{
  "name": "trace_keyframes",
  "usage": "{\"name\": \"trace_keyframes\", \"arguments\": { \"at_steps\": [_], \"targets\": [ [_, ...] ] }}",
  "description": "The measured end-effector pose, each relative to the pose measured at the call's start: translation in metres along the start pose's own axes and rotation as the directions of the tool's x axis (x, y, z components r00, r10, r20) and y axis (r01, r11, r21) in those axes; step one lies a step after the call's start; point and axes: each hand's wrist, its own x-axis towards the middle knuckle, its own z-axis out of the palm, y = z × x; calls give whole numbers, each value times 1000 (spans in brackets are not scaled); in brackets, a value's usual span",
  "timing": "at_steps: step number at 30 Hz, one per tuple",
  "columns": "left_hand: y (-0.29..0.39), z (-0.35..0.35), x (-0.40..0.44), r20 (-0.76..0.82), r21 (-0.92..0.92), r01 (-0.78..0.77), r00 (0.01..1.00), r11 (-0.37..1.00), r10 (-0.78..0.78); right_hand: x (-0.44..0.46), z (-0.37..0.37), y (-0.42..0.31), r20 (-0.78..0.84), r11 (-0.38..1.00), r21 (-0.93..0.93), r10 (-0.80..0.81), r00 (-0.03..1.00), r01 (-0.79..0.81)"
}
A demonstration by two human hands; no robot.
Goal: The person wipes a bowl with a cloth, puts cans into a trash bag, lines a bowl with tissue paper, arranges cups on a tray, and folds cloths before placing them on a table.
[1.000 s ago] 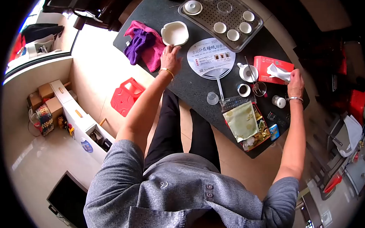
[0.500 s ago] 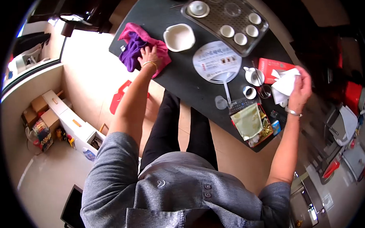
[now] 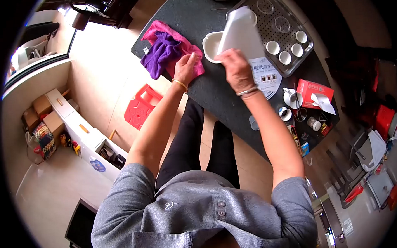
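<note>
Currently, right hand [image 3: 237,70] pinches white tissue [image 3: 243,35] across view of white bowl [image 3: 210,47]; low sweep might knock bowl, loose pinch might drop tissue. Left hand [image 3: 185,68] by pink cloth [image 3: 189,47], grip unclear.

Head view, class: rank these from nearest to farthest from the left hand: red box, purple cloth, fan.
1. Purple cloth: just to the left of the left hand.
2. Fan: to the right, partly covered.
3. Red box: farthest right of the three.
</note>
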Motion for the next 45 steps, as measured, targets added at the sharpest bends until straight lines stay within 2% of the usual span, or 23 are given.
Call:
{"name": "trace_keyframes", "arguments": {
  "at_steps": [1,3,5,7,10,12,13,15,17,19,20,23,24,27,28,31,32,35,37,39,41,43,45],
  "targets": [
    [12,3,-2,48,-167,118,993,979,-111,-4,16,0,83,995,-97,-21,996,29],
    [31,5,-10,193,-454,357,934,816,-301,-13,42,4,219,989,-140,-13,976,45],
    [25,7,-3,228,-497,407,913,766,-338,-27,63,13,306,978,-199,4,952,60],
    [13,5,5,263,-467,390,918,794,-297,-32,69,12,291,986,-156,-6,957,53],
    [-2,4,12,271,-529,416,909,740,-318,-30,56,0,201,994,-103,1,980,20],
    [-4,6,13,306,-521,437,898,733,-317,-36,51,0,28,962,-39,273,962,-272],
    [0,8,13,324,-516,446,892,731,-315,-39,49,4,-53,914,11,405,913,-405],
    [4,12,10,344,-512,464,882,722,-323,-62,62,29,-107,755,-99,640,761,-648],
    [5,17,9,334,-525,488,872,698,-359,-74,76,47,24,460,16,888,460,-888],
    [9,22,8,349,-532,466,881,707,-318,-65,71,52,199,167,185,959,204,-968],
    [11,24,7,351,-535,450,888,715,-296,-61,69,53,303,3,245,950,79,-969],
    [11,23,-1,384,-598,393,905,699,-181,-62,62,59,453,-154,553,880,141,-819],
    [11,23,-4,397,-628,372,908,684,-129,-65,62,64,497,-187,576,853,159,-796],
    [20,31,-20,365,-682,347,924,644,-111,-97,92,88,436,-182,722,869,235,-668],
    [19,30,-22,365,-703,348,925,620,-106,-75,74,59,450,-349,794,888,95,-497],
    [32,33,-35,352,-674,291,935,679,-51,-66,58,47,622,-498,767,732,278,-404],
    [29,29,-32,358,-706,316,931,634,-67,-77,72,57,534,-373,810,788,307,-452],
    [37,28,-20,220,-556,226,968,800,-121,-75,74,62,255,-3,799,907,335,-601],
    [40,28,-5,59,-414,78,997,907,-58,-64,64,56,94,150,744,941,324,-651],
    [41,27,8,-93,-197,-72,994,978,54,-64,65,64,-139,394,602,908,395,-694],
    [41,24,19,-111,113,-265,954,958,277,-67,71,67,-208,395,575,917,339,-717],
    [49,27,25,-59,419,-415,875,808,480,-78,81,76,-203,370,560,929,311,-741],
    [52,33,26,-38,552,-413,856,724,516,-82,88,79,-202,351,586,936,288,-730]
  ]
}}
